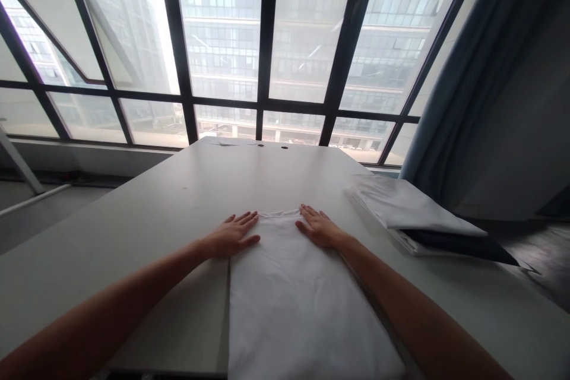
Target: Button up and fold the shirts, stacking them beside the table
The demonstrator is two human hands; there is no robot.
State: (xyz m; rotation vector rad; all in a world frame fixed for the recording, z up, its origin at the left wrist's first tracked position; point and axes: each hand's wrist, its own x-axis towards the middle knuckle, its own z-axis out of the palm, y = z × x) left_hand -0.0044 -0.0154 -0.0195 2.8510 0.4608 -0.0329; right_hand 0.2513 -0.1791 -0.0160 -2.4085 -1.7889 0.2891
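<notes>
A white folded cloth (303, 303) lies lengthwise on the white table (178, 202), running from its near edge toward the middle. Its far end is narrower and looks slightly gathered. My left hand (236, 234) rests flat on the far left corner of the cloth, fingers spread and pointing away from me. On the far right corner lies my right hand (318, 227), palm down with the fingers stretched out. Neither hand grips the fabric. The exact kind of garment or linen cannot be made out.
To the right sits a stack of folded white cloths (414, 205) with a dark cloth (458, 241) between the layers. A blue curtain (463, 83) hangs at the right. Large black-framed windows (262, 41) stand behind the table. A white metal frame (20, 160) is at far left.
</notes>
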